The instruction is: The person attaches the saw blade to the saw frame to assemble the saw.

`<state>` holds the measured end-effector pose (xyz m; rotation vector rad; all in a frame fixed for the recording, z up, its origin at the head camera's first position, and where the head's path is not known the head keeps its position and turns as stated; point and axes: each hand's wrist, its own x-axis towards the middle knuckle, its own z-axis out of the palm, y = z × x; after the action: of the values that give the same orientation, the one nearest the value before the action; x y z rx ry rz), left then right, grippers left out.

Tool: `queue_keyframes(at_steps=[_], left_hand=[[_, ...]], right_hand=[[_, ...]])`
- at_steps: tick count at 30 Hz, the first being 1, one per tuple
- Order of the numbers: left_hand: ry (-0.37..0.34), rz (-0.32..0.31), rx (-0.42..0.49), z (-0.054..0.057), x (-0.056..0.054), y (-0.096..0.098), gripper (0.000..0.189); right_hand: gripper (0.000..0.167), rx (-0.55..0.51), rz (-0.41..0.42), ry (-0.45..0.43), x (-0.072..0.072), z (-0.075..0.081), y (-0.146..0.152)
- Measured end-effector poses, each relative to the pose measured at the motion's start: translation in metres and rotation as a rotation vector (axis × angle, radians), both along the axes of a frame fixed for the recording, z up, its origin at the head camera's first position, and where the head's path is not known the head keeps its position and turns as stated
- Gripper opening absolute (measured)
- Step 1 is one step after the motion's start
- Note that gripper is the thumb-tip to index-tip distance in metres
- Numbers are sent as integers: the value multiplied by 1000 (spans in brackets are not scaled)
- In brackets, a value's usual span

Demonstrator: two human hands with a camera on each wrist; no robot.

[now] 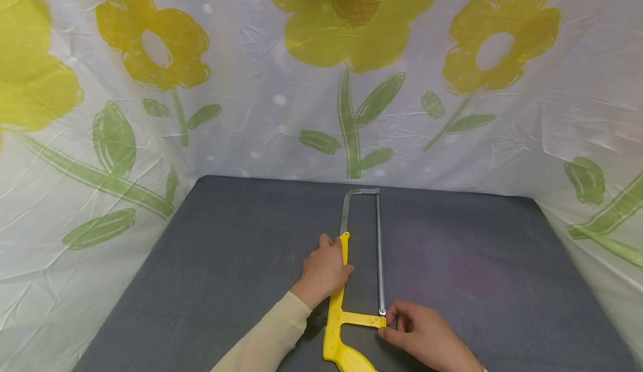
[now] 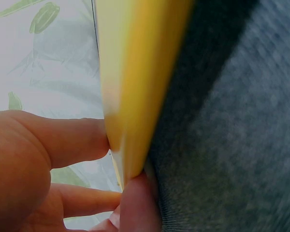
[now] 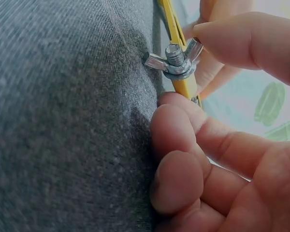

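Observation:
A hacksaw (image 1: 359,319) with a yellow handle and frame and a silver front bow lies lengthwise on the dark surface. Its blade (image 1: 380,254) runs along the right side. My left hand (image 1: 324,268) grips the yellow back of the frame, with thumb and fingers on either side of it in the left wrist view. At the handle end of the blade, my right hand (image 1: 424,330) has its thumb against one wing of a metal wing nut (image 3: 180,66). Its other fingers are curled, the index fingertip beside the yellow frame end. The head view hides the wing nut.
Dark grey cloth covers the table (image 1: 226,238). A pale curtain (image 1: 251,81) printed with yellow flowers and green leaves hangs behind it and along both sides. The saw's bow end points towards the table's back edge.

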<state>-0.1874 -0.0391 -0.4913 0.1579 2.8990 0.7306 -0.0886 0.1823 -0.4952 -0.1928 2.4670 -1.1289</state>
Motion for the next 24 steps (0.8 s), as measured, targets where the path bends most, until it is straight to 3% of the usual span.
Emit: queue_keyframes(at_steps=[15,24], left_hand=[[16,-6,10,-1,0,-1,76],[13,-3,7,-1,0,0,77]], right_hand=[[10,6,31,-18,-1,-1,0],[11,26,18,-25,0,0,1]])
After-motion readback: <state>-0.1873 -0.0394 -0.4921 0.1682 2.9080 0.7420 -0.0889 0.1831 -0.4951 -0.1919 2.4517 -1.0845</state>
